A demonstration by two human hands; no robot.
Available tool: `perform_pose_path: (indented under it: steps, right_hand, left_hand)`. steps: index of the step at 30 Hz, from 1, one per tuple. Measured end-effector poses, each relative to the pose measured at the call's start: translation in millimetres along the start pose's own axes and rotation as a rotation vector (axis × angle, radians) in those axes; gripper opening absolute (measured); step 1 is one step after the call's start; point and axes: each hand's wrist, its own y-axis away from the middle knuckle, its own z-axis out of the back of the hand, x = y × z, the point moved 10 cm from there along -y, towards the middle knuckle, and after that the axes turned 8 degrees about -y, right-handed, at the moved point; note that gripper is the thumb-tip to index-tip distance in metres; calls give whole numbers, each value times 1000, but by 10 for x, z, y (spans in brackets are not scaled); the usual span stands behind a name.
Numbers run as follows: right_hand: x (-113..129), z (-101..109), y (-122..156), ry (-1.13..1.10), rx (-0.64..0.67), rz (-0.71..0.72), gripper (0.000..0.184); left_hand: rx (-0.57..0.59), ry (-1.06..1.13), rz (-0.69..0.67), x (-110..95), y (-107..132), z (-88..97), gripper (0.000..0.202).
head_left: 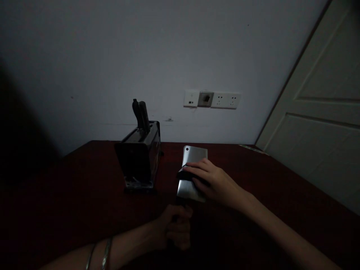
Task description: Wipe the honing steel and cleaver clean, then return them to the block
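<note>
A broad steel cleaver (194, 154) lies flat on the dark red table (84, 187), blade pointing away from me. My left hand (176, 227) is wrapped round its dark handle at the near end. My right hand (210, 178) rests across the middle of the blade, fingers together, pressing a small dark thing (184, 174) that I cannot name against the steel. Thin bangles (99, 255) sit on my left wrist.
A dark metal knife block (139, 157) stands left of the cleaver with two dark knife handles (141, 114) sticking up. A white socket strip (212, 99) is on the wall behind. A pale door (323, 112) is at the right. The room is dim.
</note>
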Motion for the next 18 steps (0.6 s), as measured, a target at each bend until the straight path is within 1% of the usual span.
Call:
perform_pose_path:
  steps: [3,5,7,11,15,18]
  right_hand:
    - [75,-52,-24,26,57,59,45]
    - [91,-79,-25,-11,71,87,38]
    - [75,-104,-13,-50,76,102,31]
    - [-10,-129,34,-74,68,99,24]
    - [-80,-91,72,-57,24,82,23]
    - [-101,-136,90,-15,38,82,25]
  left_hand:
    - [-25,16,-8,-10,14,-9,27]
    - [-48,22,-11,-17,15,-2,26]
    - [-42,30,-12,-22,5,-2,26]
    - [-18,44,-8,-18,-20,12,26]
    - [-60,50,9,-12,-28,47,26]
    - [-73,54,36,-8,-32,22,28]
